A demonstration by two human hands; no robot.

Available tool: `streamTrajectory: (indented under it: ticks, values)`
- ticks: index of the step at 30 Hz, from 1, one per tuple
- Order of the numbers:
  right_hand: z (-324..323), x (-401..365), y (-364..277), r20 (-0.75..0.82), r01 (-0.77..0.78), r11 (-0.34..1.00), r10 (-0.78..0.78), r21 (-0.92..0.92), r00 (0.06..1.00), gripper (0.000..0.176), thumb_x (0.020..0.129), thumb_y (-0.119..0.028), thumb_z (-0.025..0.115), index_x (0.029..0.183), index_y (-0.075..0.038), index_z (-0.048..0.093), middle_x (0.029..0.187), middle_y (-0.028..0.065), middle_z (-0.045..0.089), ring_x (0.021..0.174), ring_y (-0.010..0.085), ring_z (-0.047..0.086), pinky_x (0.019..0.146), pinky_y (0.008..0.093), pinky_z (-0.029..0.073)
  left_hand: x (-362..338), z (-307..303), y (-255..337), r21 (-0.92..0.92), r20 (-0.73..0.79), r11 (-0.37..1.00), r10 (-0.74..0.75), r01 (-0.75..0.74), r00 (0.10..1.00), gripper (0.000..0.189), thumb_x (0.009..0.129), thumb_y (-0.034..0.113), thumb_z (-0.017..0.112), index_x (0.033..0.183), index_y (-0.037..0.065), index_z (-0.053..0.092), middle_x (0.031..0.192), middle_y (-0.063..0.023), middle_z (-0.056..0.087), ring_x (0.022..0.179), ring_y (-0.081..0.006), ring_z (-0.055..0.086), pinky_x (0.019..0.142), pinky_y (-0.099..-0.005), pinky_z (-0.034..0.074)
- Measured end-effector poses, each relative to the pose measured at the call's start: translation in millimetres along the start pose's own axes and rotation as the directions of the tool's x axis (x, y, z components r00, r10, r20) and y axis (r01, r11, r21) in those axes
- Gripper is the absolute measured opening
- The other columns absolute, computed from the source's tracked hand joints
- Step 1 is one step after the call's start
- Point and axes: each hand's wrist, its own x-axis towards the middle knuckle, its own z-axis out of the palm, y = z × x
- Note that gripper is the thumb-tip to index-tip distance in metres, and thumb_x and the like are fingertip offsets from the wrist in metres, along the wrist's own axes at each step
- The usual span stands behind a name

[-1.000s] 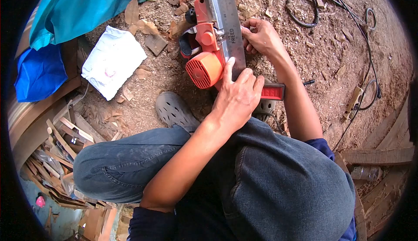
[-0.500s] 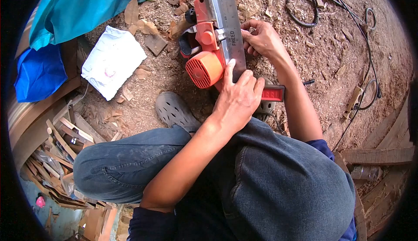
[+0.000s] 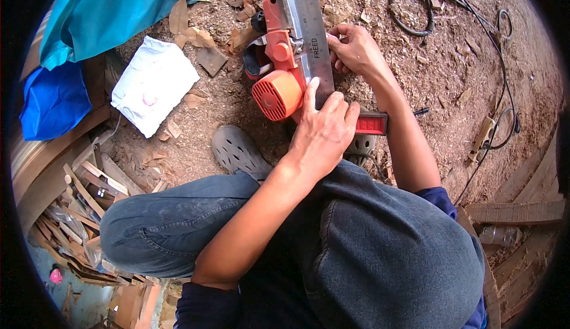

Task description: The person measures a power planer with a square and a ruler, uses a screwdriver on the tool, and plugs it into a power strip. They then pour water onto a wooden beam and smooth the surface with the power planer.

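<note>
An orange electric planer (image 3: 278, 56) lies turned over on the sawdust-covered ground, its metal sole facing up. A steel ruler (image 3: 310, 29) marked FREED rests lengthwise on that sole, and a red bar (image 3: 371, 125) juts out at right angles near its lower end. My left hand (image 3: 323, 130) presses down on the ruler's near end, index finger stretched along the blade. On the planer's right side, my right hand (image 3: 356, 50) has its fingers curled against the edge beside the ruler.
A grey clog (image 3: 237, 151) and my jeans-clad knees (image 3: 172, 222) fill the foreground. A white bag (image 3: 153, 82) and blue cloth (image 3: 113, 8) lie to the left, black cables (image 3: 415, 14) at the upper right. Wood offcuts (image 3: 83, 192) pile at left, planks (image 3: 522, 210) at right.
The ruler slid slightly down the sole and then back up. Both hands stay where they were on the planer.
</note>
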Motion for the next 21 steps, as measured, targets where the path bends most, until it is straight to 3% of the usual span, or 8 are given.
streamTrajectory:
  ticks: [15,17,21]
  values:
    - [-8.2,10.3,11.3,0.057,0.091,0.996,-0.089,-0.026,0.994,0.030,0.102,-0.028,0.068,0.106,0.001,0.072,0.072,0.0075,0.073,0.057,0.0108,0.067,0.052,0.0284,0.054,15.6,24.6,-7.8,-0.059,-0.034,0.997,0.042,-0.044,0.999,0.036,0.084,0.009,0.066,0.119,0.002,0.068,0.106,-0.0096,0.070,0.120,-0.0264,0.061,0.120,-0.0615,0.029]
    - [-9.3,12.0,10.7,0.078,0.094,0.990,-0.086,-0.102,0.993,0.026,0.104,-0.024,0.063,0.112,0.000,0.070,0.078,0.0042,0.073,0.055,0.0104,0.065,0.051,0.0280,0.052,16.3,26.3,-9.1,-0.046,-0.020,0.998,0.042,-0.043,0.999,0.036,0.083,0.009,0.066,0.118,0.002,0.068,0.106,-0.0097,0.070,0.120,-0.0265,0.061,0.120,-0.0616,0.029]
    - [-8.2,15.7,13.2,0.088,0.081,0.994,-0.075,-0.071,0.993,0.026,0.105,-0.023,0.063,0.113,0.000,0.070,0.078,0.0045,0.073,0.055,0.0101,0.065,0.052,0.0274,0.052,17.6,30.9,-9.2,-0.018,0.036,0.999,0.048,-0.048,0.998,0.034,0.082,0.009,0.067,0.115,0.002,0.069,0.104,-0.0101,0.069,0.119,-0.0272,0.061,0.120,-0.0620,0.029]
